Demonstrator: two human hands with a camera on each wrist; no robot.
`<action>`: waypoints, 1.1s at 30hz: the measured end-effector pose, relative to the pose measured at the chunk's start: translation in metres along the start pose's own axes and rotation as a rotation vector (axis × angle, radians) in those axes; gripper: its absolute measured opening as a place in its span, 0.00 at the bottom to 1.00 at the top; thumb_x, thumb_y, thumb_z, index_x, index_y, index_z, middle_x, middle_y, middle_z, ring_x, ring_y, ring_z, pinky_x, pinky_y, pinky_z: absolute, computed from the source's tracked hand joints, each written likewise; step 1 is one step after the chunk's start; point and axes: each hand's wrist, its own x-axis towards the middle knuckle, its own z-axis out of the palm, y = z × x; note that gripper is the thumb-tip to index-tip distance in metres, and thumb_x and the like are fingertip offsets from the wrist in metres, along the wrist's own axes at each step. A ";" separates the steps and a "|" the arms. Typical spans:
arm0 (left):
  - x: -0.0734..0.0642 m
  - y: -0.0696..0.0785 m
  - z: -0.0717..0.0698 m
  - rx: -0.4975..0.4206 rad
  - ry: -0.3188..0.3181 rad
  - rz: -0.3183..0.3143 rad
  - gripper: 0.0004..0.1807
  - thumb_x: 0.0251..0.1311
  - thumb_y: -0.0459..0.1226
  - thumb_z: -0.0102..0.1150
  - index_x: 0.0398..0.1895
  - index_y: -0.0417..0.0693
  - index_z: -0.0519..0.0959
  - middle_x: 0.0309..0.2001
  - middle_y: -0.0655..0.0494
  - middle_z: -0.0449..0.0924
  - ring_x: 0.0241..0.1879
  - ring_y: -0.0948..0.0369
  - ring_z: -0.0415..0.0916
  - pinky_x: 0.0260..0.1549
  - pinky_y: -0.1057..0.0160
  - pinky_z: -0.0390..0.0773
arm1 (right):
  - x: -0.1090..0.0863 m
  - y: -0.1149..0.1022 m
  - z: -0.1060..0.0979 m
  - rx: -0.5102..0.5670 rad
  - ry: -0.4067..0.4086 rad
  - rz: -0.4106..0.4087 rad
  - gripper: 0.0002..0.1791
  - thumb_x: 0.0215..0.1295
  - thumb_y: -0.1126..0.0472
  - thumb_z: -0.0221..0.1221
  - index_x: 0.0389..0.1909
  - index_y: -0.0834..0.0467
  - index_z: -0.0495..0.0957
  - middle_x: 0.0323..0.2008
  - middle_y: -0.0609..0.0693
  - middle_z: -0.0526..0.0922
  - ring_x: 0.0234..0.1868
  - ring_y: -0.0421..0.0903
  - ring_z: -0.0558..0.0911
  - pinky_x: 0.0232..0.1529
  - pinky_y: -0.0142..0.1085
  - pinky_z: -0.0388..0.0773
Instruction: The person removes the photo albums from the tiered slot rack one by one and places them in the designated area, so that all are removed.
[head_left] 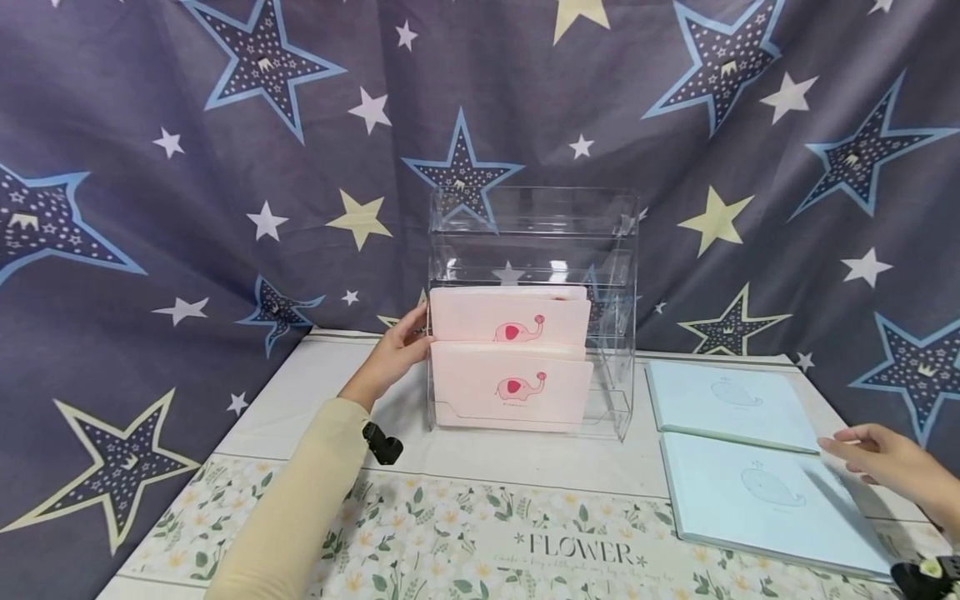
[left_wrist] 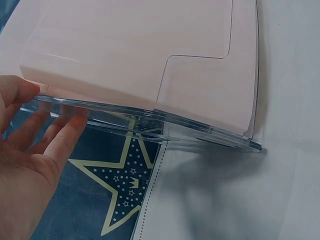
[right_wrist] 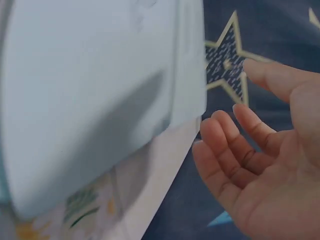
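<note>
A clear plastic tiered rack (head_left: 609,421) stands at the middle of the table. Pink folders with a red elephant print fill its two lower tiers: a front folder (head_left: 465,387) and, behind and higher, a second folder (head_left: 461,321). My left hand (head_left: 393,350) holds the rack's left side; in the left wrist view its thumb lies at the panel's edge and its fingers (left_wrist: 65,137) against the outer face. Off to the right, my right hand (head_left: 888,458), empty with fingers loosely bent, hovers by two light blue whale-print stacks, a rear one (head_left: 697,396) and a front one (head_left: 720,483).
A flower-print cloth (head_left: 450,533) with lettering covers the near part of the white table (head_left: 525,462). Behind the table hangs a dark star-patterned curtain (head_left: 510,75). The upper tiers (head_left: 532,225) of the rack show the curtain through them.
</note>
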 end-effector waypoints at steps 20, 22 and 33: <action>-0.001 0.000 -0.001 0.008 -0.001 0.001 0.37 0.74 0.33 0.52 0.82 0.56 0.49 0.76 0.44 0.55 0.71 0.47 0.61 0.63 0.48 0.72 | -0.001 -0.136 0.013 0.040 0.065 -0.401 0.30 0.75 0.48 0.56 0.61 0.70 0.69 0.43 0.57 0.83 0.37 0.43 0.82 0.35 0.33 0.82; -0.001 -0.001 -0.001 0.006 -0.001 0.002 0.37 0.74 0.33 0.51 0.82 0.55 0.49 0.77 0.44 0.55 0.71 0.47 0.61 0.63 0.48 0.72 | 0.001 -0.151 0.019 0.061 0.070 -0.441 0.28 0.75 0.49 0.57 0.61 0.69 0.70 0.43 0.57 0.83 0.38 0.43 0.82 0.36 0.33 0.82; 0.000 -0.001 -0.002 0.002 0.002 0.014 0.37 0.74 0.32 0.51 0.81 0.53 0.51 0.76 0.42 0.56 0.69 0.46 0.63 0.61 0.48 0.74 | 0.014 -0.227 0.044 0.205 0.060 -0.518 0.32 0.72 0.47 0.60 0.67 0.64 0.67 0.56 0.62 0.78 0.58 0.58 0.78 0.57 0.52 0.77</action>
